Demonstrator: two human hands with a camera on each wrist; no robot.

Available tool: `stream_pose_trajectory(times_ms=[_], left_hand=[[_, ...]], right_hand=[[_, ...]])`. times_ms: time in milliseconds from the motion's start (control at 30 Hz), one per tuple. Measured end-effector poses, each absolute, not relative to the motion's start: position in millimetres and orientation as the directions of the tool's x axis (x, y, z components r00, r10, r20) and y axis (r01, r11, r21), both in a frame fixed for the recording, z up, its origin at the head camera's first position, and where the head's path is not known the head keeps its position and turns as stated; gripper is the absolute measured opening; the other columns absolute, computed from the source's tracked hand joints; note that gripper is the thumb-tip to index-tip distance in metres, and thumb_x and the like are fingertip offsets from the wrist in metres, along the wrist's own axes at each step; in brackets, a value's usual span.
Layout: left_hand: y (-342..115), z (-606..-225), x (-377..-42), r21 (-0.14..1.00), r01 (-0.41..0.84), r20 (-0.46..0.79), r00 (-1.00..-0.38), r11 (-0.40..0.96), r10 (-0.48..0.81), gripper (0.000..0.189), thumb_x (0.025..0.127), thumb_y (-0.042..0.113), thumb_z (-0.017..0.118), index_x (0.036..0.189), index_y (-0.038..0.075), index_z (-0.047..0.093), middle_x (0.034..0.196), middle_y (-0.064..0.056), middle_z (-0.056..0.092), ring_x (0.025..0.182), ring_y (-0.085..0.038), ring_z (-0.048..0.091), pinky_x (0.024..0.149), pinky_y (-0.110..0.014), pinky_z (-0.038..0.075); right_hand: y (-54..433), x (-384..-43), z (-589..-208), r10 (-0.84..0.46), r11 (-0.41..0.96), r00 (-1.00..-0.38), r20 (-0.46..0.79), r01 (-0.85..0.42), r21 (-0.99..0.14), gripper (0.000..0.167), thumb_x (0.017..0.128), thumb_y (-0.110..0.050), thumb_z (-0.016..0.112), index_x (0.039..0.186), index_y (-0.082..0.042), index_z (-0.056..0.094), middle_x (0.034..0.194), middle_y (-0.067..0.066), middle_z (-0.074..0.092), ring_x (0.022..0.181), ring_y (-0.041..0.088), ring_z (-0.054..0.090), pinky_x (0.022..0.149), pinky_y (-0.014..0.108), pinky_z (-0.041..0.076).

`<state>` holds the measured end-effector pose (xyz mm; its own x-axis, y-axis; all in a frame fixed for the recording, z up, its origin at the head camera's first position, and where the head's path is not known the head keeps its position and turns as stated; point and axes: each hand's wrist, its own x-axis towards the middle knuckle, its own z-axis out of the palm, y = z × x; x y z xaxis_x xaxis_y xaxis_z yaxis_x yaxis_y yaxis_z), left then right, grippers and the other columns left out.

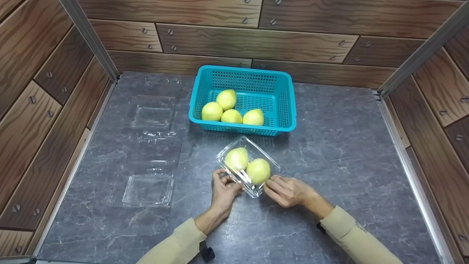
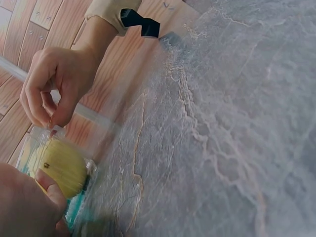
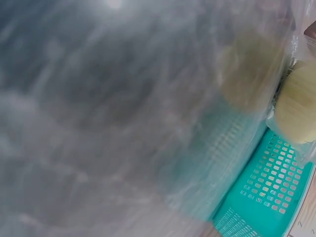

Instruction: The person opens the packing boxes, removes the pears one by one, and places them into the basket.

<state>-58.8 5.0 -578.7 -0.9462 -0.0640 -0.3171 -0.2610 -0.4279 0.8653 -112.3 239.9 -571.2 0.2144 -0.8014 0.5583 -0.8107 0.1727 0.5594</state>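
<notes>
A clear plastic clamshell box [image 1: 253,147] sits at an angle on the table, its lid down over two yellow-green pears [image 1: 258,171]. My left hand [image 1: 224,191] holds the box's near left edge between thumb and fingers. At the near right corner, my right hand [image 1: 286,190] pinches the rim with curled fingers. The left wrist view shows the right hand [image 2: 61,84] gripping the box edge close to one pear [image 2: 61,168], while the left hand [image 2: 27,202] fills the lower corner. In the right wrist view, a pear [image 3: 298,106] shows under plastic, with neither hand clearly visible.
Just beyond the box stands a teal basket [image 1: 287,129] holding several pears [image 1: 231,116]. Two opened clear clamshell boxes [image 1: 152,117] [image 1: 148,189] lie on the left side of the grey marbled table [image 1: 340,146]. Wood-patterned panels [image 1: 256,42] enclose the back and sides.
</notes>
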Motion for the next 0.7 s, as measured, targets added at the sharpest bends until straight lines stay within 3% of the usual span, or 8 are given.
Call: stream_pose_trajectory(times_ms=[700], left_hand=[[-3.4, -584.2, -56.5, 0.86, -0.262, -0.287, -0.958, -0.437, 0.008, 0.067, 0.081, -0.018, 0.065, 0.131, 0.006, 0.029, 0.1, -0.004, 0.058, 0.073, -0.009, 0.06, 0.064, -0.022, 0.059]], right_hand=[[235.1, -102.8, -563.6, -0.789, 0.219, 0.109, 0.605, -0.87, 0.442, 0.028, 0.106, -0.004, 0.052, 0.094, -0.002, 0.077, 0.083, 0.009, 0.076, 0.071, 0.017, 0.072, 0.059, 0.021, 0.064]])
